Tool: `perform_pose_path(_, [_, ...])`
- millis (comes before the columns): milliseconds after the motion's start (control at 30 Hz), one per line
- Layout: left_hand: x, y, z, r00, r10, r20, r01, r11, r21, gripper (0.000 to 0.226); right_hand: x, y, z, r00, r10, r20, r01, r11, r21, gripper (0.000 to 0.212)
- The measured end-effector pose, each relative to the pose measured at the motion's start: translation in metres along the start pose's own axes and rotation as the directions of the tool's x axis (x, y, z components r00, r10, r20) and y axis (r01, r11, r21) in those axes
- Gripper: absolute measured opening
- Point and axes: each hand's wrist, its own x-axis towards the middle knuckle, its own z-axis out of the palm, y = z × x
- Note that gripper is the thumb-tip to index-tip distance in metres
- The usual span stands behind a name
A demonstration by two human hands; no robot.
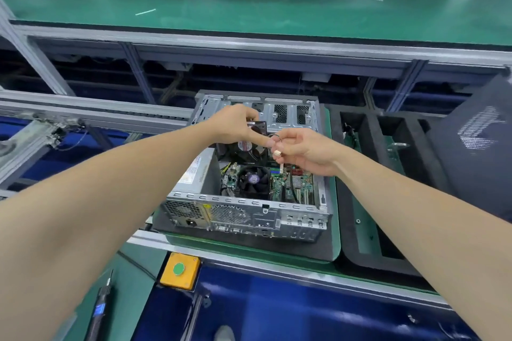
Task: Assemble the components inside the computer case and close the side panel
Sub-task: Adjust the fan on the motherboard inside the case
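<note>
Steadying fan (249,147) above case (249,209), likely to route its connector (278,153) | left hand (231,124) fingers curl round fan | right hand (307,152) fingers pinch connector

The left hand (235,124) and right hand (302,151) are close together over the far half of the open computer case (249,219). The left hand grips the case fan (249,147) from above. A small connector (278,153) hangs from the right hand's pinch. Nearer than both hands, inside the case, the CPU cooler (253,181) sits on the motherboard (293,184), with the power supply (198,171) under the left wrist. Right of the right hand is a foam tray (371,130), and beyond it the side panel (476,147). Well nearer than the left hand lie a push-button box (180,270) and an electric screwdriver (101,310).
</note>
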Motion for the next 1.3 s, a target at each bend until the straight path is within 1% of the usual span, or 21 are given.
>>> perform_pose_path(100, [0.008, -0.004, -0.005, 0.998, 0.065, -0.013, -0.065, 0.998, 0.016, 0.082, 0.008, 0.0, -0.004, 0.998, -0.058, -0.004, 0.058, 0.998, -0.031, 0.026])
perform_pose_path(233, [0.02, -0.014, -0.008, 0.996, 0.051, 0.07, -0.054, 0.997, 0.046, 0.078, 0.016, 0.002, -0.005, 0.995, -0.086, -0.054, 0.078, 0.987, -0.138, 0.033])
perform_pose_path(300, [0.024, -0.018, -0.009, 0.985, 0.066, 0.16, -0.073, 0.997, 0.036, 0.07, 0.018, 0.004, -0.005, 0.995, -0.074, -0.068, 0.051, 0.956, -0.29, 0.031])
perform_pose_path(367, [0.026, -0.019, -0.01, 0.948, 0.064, 0.311, -0.061, 0.998, -0.019, 0.054, 0.018, 0.004, -0.003, 0.999, -0.015, -0.053, -0.013, 0.873, -0.487, 0.026])
perform_pose_path(400, [0.027, -0.02, -0.011, 0.915, 0.054, 0.401, -0.031, 0.998, -0.063, 0.044, 0.018, 0.004, -0.001, 0.998, 0.032, -0.046, -0.053, 0.811, -0.582, 0.027])
perform_pose_path(433, [0.026, -0.019, -0.011, 0.868, 0.039, 0.496, 0.02, 0.993, -0.114, 0.036, 0.019, 0.004, 0.001, 0.996, 0.08, -0.043, -0.087, 0.712, -0.696, 0.03])
perform_pose_path(467, [0.026, -0.017, -0.009, 0.808, 0.024, 0.589, 0.074, 0.987, -0.142, 0.034, 0.02, 0.004, 0.004, 0.991, 0.126, -0.054, -0.116, 0.563, -0.819, 0.032])
perform_pose_path(500, [0.025, -0.014, -0.006, 0.74, 0.033, 0.672, 0.094, 0.984, -0.151, 0.032, 0.022, 0.006, 0.008, 0.981, 0.175, -0.08, -0.144, 0.396, -0.907, 0.033])
perform_pose_path(533, [0.025, -0.012, -0.002, 0.673, 0.054, 0.738, 0.078, 0.987, -0.144, 0.028, 0.022, 0.009, 0.012, 0.967, 0.228, -0.113, -0.173, 0.265, -0.948, 0.032])
perform_pose_path(567, [0.024, -0.01, 0.003, 0.614, 0.072, 0.786, 0.045, 0.991, -0.126, 0.02, 0.023, 0.012, 0.017, 0.951, 0.278, -0.135, -0.195, 0.198, -0.961, 0.031])
perform_pose_path(600, [0.022, -0.01, 0.008, 0.555, 0.08, 0.828, 0.011, 0.994, -0.104, 0.019, 0.023, 0.017, 0.022, 0.936, 0.316, -0.154, -0.211, 0.156, -0.965, 0.03])
perform_pose_path(667, [0.021, -0.012, 0.016, 0.446, 0.092, 0.89, -0.049, 0.996, -0.079, 0.025, 0.024, 0.025, 0.03, 0.922, 0.335, -0.194, -0.226, 0.058, -0.973, 0.023])
perform_pose_path(700, [0.019, -0.015, 0.02, 0.4, 0.095, 0.911, -0.07, 0.995, -0.073, 0.024, 0.024, 0.028, 0.033, 0.92, 0.333, -0.204, -0.225, 0.024, -0.974, 0.021])
perform_pose_path(767, [0.016, -0.022, 0.025, 0.342, 0.071, 0.937, -0.091, 0.995, -0.042, 0.02, 0.024, 0.032, 0.039, 0.924, 0.325, -0.202, -0.229, 0.044, -0.972, 0.023])
perform_pose_path(867, [0.011, -0.031, 0.031, 0.325, 0.032, 0.945, -0.095, 0.995, -0.001, 0.019, 0.022, 0.039, 0.045, 0.932, 0.285, -0.223, -0.256, 0.083, -0.963, 0.025])
perform_pose_path(1000, [0.004, -0.037, 0.029, 0.263, 0.037, 0.964, -0.067, 0.998, -0.02, 0.011, 0.023, 0.051, 0.05, 0.951, 0.211, -0.226, -0.246, 0.072, -0.967, 0.029])
perform_pose_path(1100, [0.001, -0.036, 0.026, 0.262, 0.007, 0.965, -0.079, 0.997, 0.015, 0.011, 0.024, 0.057, 0.054, 0.96, 0.167, -0.225, -0.241, 0.081, -0.967, 0.036])
perform_pose_path(1200, [0.0, -0.034, 0.022, 0.242, -0.047, 0.969, -0.024, 0.998, 0.054, 0.009, 0.025, 0.059, 0.054, 0.972, 0.127, -0.198, -0.209, 0.084, -0.974, 0.039])
perform_pose_path(1233, [0.0, -0.034, 0.022, 0.248, -0.068, 0.966, 0.0, 0.998, 0.07, 0.011, 0.025, 0.059, 0.054, 0.975, 0.116, -0.187, -0.197, 0.08, -0.977, 0.039])
perform_pose_path(1300, [0.001, -0.034, 0.024, 0.31, -0.108, 0.945, 0.058, 0.994, 0.095, 0.031, 0.025, 0.057, 0.054, 0.978, 0.099, -0.182, -0.189, 0.064, -0.98, 0.037])
